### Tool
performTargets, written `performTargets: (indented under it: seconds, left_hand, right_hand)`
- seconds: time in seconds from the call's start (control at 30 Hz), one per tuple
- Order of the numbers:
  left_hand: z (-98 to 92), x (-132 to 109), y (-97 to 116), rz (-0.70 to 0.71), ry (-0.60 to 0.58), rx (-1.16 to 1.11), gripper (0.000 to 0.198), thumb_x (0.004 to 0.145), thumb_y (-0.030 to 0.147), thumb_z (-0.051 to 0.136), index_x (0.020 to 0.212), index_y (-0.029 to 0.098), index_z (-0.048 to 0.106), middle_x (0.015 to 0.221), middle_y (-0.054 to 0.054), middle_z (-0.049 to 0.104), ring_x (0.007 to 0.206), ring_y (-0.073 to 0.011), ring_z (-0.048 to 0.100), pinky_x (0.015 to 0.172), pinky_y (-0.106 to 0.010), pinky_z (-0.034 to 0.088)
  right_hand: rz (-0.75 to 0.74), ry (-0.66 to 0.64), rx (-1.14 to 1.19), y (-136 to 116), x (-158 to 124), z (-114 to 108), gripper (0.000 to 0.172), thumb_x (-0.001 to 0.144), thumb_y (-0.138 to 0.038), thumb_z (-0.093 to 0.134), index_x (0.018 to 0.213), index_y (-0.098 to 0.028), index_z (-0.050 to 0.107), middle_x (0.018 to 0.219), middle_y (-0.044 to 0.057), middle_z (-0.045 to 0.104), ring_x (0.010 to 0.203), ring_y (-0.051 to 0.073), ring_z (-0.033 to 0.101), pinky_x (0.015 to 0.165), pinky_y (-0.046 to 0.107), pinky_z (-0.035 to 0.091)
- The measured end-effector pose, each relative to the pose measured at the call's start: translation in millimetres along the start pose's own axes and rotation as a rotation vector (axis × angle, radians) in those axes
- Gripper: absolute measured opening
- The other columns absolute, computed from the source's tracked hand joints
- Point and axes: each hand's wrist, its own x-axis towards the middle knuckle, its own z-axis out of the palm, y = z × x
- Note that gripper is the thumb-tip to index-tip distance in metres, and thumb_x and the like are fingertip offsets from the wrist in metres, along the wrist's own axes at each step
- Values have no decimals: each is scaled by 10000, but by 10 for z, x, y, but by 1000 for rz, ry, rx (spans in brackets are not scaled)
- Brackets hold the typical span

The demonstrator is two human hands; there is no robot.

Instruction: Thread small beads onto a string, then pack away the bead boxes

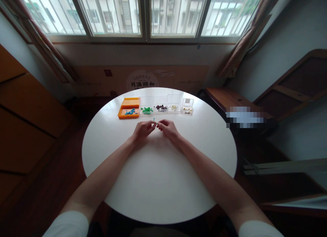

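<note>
Mid-table, left hand, right hand together at green bead, boxes beyond.

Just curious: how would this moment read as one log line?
left hand: pinches small green piece | right hand: fingertips pinched beside it | table: orange box, clear boxes at far side

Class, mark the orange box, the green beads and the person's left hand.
orange box (130, 103): head view, on its open lid.
green beads (146, 110): head view, middle of the pile.
left hand (143, 129): head view, back of the hand.
</note>
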Motion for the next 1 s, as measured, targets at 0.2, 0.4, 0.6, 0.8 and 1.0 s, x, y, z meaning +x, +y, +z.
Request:
performTargets:
  seconds: [0.2, 0.4, 0.6, 0.8, 1.0]
  left_hand:
    - [7, -1, -7, -15, -6, 3, 250, 840, 353, 518, 890, 186, 697, 511, 35, 549, 450, -52, 442, 499, -166, 325]
    - [1, -1, 3, -21, -19, 1, 254, 842, 349, 510, 901, 185, 695, 511, 34, 549, 451, -54, 442, 501, -168, 325]
    - [-7, 0, 9, -30, -25, -5, 254, 837, 345, 515, 891, 180, 700, 508, 32, 544, 451, -55, 432, 499, -166, 321]
    - [-14, 1, 16, -32, -26, -9, 254, 838, 348, 514, 891, 183, 700, 507, 33, 541, 448, -55, 429, 500, -169, 319]
    - [-15, 4, 15, -28, -28, -12, 247, 836, 339, 515, 889, 183, 699, 508, 33, 538, 451, -55, 428, 502, -169, 320]
  right_hand:
    - [4, 3, -10, 8, 5, -1, 286, 649, -404, 685, 728, -137, 623, 623, 24, 628, 556, 105, 525, 541, 248, 413]
    - [-2, -2, -9, 17, 4, -1, 283, 653, -408, 682, 728, -142, 621, 628, 23, 630, 561, 106, 527, 546, 248, 418]
    - [-11, -5, -17, 25, 2, -1, 290, 655, -414, 680, 730, -141, 619, 629, 24, 631, 558, 104, 526, 543, 246, 421]
    - [-23, -17, -24, 14, 2, -4, 288, 661, -411, 678, 733, -138, 619, 630, 25, 628, 558, 105, 529, 540, 245, 422]
    - [-32, -18, -16, 35, 11, -4, 272, 666, -399, 680, 731, -143, 616, 626, 21, 626, 555, 105, 529, 538, 246, 422]
